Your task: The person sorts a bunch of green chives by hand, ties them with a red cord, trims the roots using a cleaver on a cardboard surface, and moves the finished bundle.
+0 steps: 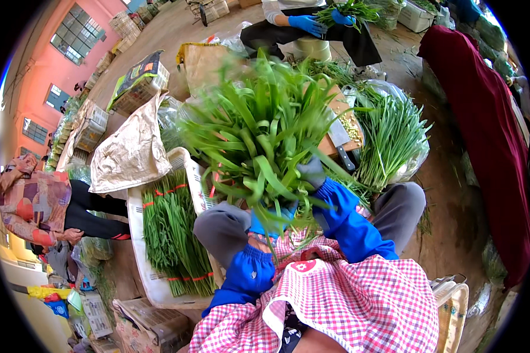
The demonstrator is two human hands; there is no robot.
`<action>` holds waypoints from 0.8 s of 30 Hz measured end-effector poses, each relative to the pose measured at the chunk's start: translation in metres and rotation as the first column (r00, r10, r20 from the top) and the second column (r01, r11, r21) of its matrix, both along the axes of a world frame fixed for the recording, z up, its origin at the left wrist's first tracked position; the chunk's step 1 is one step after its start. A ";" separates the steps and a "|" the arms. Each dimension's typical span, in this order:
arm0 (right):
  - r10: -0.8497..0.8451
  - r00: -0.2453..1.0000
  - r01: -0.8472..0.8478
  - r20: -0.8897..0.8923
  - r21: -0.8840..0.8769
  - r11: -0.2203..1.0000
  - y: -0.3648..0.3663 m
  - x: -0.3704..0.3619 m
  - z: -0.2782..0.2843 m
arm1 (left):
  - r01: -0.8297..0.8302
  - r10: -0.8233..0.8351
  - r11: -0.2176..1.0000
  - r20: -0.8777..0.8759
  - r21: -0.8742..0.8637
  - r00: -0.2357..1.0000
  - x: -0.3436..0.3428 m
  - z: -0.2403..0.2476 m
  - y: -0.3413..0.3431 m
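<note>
A big bunch of flat-leaved chives [268,123] stands up in front of me, its leaves fanned out and blurred. Low at its base, my left hand [272,220], in a blue glove, is closed on it, partly hidden by hanging leaves. My right hand [312,172], in a dark grey glove, grips the bunch's right side, its fingertips hidden among leaves. Just beyond that hand, a knife [339,134] with a black handle lies on a wooden board [326,146] with small pale cut pieces. Loose chives [387,134] are heaped on clear plastic to the right.
At left, a white crate [136,253] holds chive bundles [179,244] tied with red bands; a beige sack [132,147] covers its far end. Across from me, a seated person's blue gloves [308,25] hold greens. Another person [38,200] stands left. A long maroon cover [483,135] runs along the right.
</note>
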State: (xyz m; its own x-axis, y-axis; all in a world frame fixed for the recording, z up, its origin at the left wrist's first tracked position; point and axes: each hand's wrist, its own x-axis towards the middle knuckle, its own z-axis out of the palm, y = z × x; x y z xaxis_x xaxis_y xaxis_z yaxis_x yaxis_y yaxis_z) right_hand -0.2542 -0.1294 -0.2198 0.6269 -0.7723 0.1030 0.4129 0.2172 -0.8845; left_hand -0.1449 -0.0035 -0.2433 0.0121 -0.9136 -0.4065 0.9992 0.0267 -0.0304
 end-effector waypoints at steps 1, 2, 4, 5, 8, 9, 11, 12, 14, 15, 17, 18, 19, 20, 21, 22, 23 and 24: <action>-0.091 0.996 0.090 0.017 0.062 0.994 -0.011 0.005 -0.015 | 0.078 -0.075 0.995 -0.053 0.059 0.996 -0.004 0.007 -0.005; -0.209 0.977 0.204 0.034 0.115 0.972 -0.020 0.010 -0.036 | 0.140 -0.139 0.990 -0.034 0.024 0.990 -0.012 0.029 -0.004; -0.407 0.911 0.391 0.065 0.181 0.903 -0.029 0.017 -0.065 | 0.215 -0.239 0.965 0.171 0.149 0.956 -0.024 0.062 0.006; -0.425 0.899 0.397 0.108 0.212 0.893 -0.020 0.020 -0.048 | 0.219 -0.239 0.971 0.335 0.099 0.911 -0.012 0.052 0.020; -0.473 0.871 0.421 0.132 0.297 0.857 -0.005 0.018 -0.006 | 0.080 -0.220 0.974 0.801 0.212 0.557 0.013 0.031 0.052; -0.445 0.893 0.409 0.062 0.297 0.863 -0.004 0.016 0.000 | -0.041 -0.173 0.978 0.901 0.206 0.398 0.010 0.033 0.053; -0.423 0.906 0.420 -0.031 0.198 0.885 -0.001 0.022 0.011 | -0.279 -0.113 0.953 0.993 0.117 0.029 0.002 0.036 0.046; -0.444 0.894 0.447 -0.057 0.098 0.889 0.001 0.028 0.012 | -0.358 0.002 0.932 0.990 -0.052 -0.138 -0.003 0.026 0.033; -0.474 0.873 0.461 -0.112 -0.128 0.878 0.008 0.042 0.011 | -0.341 0.016 0.935 0.973 -0.097 -0.232 0.003 0.013 0.020; -0.485 0.863 0.440 -0.144 -0.258 0.860 0.013 0.048 0.008 | -0.380 0.084 0.914 0.982 -0.143 -0.168 0.000 0.015 0.009; -0.411 0.906 0.360 -0.103 -0.324 0.875 0.032 0.053 0.030 | -0.369 0.101 0.926 0.994 -0.081 0.036 0.024 -0.017 0.000; -0.398 0.914 0.351 -0.080 -0.337 0.874 0.036 0.053 0.035 | -0.416 0.192 0.905 0.956 -0.086 0.221 0.023 0.000 -0.011; -0.384 0.921 0.342 -0.057 -0.351 0.872 0.039 0.053 0.038 | -0.463 0.286 0.883 0.875 -0.082 0.391 0.022 0.012 -0.019; -0.384 0.922 0.342 -0.047 -0.367 0.865 0.041 0.052 0.040 | -0.464 0.284 0.883 0.870 -0.074 0.403 0.042 -0.007 -0.019; -0.311 0.950 0.296 -0.017 -0.258 0.920 0.042 0.053 0.045 | -0.420 0.313 0.901 0.830 -0.107 0.461 0.061 -0.025 -0.016; -0.252 0.968 0.251 0.012 -0.147 0.957 0.039 0.052 0.047 | -0.365 0.329 0.920 0.782 -0.139 0.530 0.073 -0.037 -0.016; -0.190 0.980 0.192 0.054 -0.035 0.981 0.036 0.052 0.050 | -0.317 0.341 0.931 0.733 -0.179 0.589 0.081 -0.039 -0.014; -0.189 0.979 0.192 -0.071 0.045 0.980 0.028 0.054 0.038 | -0.339 0.285 0.932 0.837 -0.128 0.468 0.087 -0.042 -0.009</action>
